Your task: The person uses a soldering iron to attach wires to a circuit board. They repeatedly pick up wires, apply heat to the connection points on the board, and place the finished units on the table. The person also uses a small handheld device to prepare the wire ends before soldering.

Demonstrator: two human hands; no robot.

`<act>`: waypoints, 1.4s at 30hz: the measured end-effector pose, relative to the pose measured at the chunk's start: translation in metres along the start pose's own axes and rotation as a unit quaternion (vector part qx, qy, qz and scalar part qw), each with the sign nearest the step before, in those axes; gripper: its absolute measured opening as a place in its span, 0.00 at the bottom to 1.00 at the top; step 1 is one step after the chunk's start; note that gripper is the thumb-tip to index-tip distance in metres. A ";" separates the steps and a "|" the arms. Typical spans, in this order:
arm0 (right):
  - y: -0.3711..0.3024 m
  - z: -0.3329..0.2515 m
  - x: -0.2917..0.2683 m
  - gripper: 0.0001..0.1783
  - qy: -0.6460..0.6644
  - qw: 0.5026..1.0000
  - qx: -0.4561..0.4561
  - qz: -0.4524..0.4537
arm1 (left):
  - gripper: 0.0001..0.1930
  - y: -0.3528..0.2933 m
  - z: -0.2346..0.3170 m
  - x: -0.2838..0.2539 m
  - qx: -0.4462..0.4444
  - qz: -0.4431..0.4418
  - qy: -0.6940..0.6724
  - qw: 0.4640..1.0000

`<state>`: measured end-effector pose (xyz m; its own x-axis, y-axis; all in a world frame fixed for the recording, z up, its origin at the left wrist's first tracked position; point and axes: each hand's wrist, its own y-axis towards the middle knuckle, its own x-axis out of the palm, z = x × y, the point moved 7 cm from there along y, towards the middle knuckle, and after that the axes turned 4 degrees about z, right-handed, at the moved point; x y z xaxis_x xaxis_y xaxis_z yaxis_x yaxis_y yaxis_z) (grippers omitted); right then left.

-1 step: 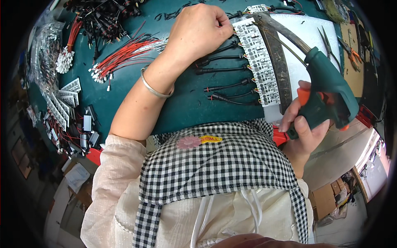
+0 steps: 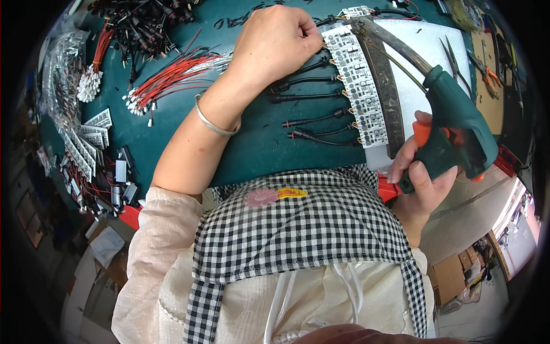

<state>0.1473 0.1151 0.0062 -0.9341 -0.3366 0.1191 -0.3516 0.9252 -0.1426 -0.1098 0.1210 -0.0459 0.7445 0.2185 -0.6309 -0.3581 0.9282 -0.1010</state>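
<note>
My left hand [image 2: 278,43] is closed in a pinch at the left edge of a white circuit board strip [image 2: 358,86], near its far end. Short wires of a cable show at the fingertips; the fingers hide the rest of it. Several black cables [image 2: 309,97] with plugs run leftward from the same edge. My right hand [image 2: 421,166] is wrapped round the grip of a green soldering gun [image 2: 458,114] with an orange trigger. Its metal tube and thin side tube slant toward the strip's far end. Under them a dark, worn bar [image 2: 385,97] lies along the strip's right side.
A white foam sheet [image 2: 432,51] lies under the bar, with tweezers [image 2: 451,57] on it and orange-handled pliers [image 2: 491,80] beyond. Red and black wires [image 2: 172,77] spread over the green table [image 2: 246,149]. Black connectors [image 2: 143,28] pile at far left, above small boards [image 2: 83,149].
</note>
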 end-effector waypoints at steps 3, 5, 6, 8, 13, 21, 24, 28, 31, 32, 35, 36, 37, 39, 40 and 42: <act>-0.001 -0.003 0.002 0.43 -0.019 0.999 -0.008 0.031 | 0.10 0.001 0.002 0.000 -0.005 -0.002 0.003 1.000; -0.003 -0.005 0.006 0.44 -0.028 0.998 -0.014 0.056 | 0.10 0.001 0.003 0.000 -0.006 0.000 0.002 1.000; -0.003 -0.006 0.007 0.44 -0.031 0.997 -0.018 0.069 | 0.10 0.000 0.003 0.000 -0.006 0.004 0.001 1.000; -0.004 -0.004 0.006 0.45 -0.030 0.998 -0.017 0.061 | 0.09 0.000 0.004 -0.001 0.036 0.031 0.014 0.999; -0.005 -0.006 0.007 0.43 -0.051 0.996 -0.005 0.071 | 0.10 0.001 0.002 0.002 0.114 0.066 0.046 0.990; -0.007 -0.002 0.004 0.41 -0.070 0.996 0.007 0.056 | 0.09 0.005 -0.004 0.006 0.084 0.034 0.004 0.996; -0.008 0.000 0.003 0.41 -0.058 0.997 0.014 0.054 | 0.09 0.005 -0.007 0.004 -0.035 -0.028 -0.071 0.996; -0.011 0.007 -0.007 0.45 -0.005 0.999 0.038 0.011 | 0.10 0.005 -0.002 0.002 -0.122 -0.086 -0.081 0.986; -0.010 0.005 -0.006 0.42 -0.023 0.999 0.030 0.022 | 0.09 0.008 -0.006 0.005 0.059 -0.004 0.004 0.998; -0.009 0.002 -0.001 0.41 -0.039 0.998 0.020 0.034 | 0.09 0.007 -0.006 0.005 0.076 0.013 0.012 0.997; -0.010 0.000 0.004 0.39 -0.055 0.997 0.007 0.050 | 0.09 0.004 -0.002 0.006 0.108 0.043 0.033 0.993; -0.010 0.001 0.004 0.39 -0.055 0.997 0.005 0.051 | 0.09 0.004 -0.002 0.006 0.108 0.039 0.037 0.993; -0.011 0.001 0.005 0.38 -0.054 0.997 0.003 0.051 | 0.09 0.005 -0.001 0.006 0.107 0.035 0.040 0.993; -0.013 0.006 0.005 0.36 -0.059 0.998 0.009 0.035 | 0.09 0.005 -0.002 0.007 0.106 0.029 0.038 0.993; -0.014 0.009 0.005 0.35 -0.066 0.997 0.018 0.020 | 0.09 0.005 -0.002 0.006 0.106 0.027 0.037 0.993; -0.017 0.017 0.002 0.33 -0.092 0.993 0.060 -0.036 | 0.09 0.003 0.002 0.002 0.053 0.008 0.014 0.998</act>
<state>0.1507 0.0961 -0.0076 -0.8979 -0.4378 -0.0460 -0.4129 0.8738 -0.2568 -0.1082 0.1254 -0.0464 0.7225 0.2254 -0.6536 -0.3065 0.9518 -0.0106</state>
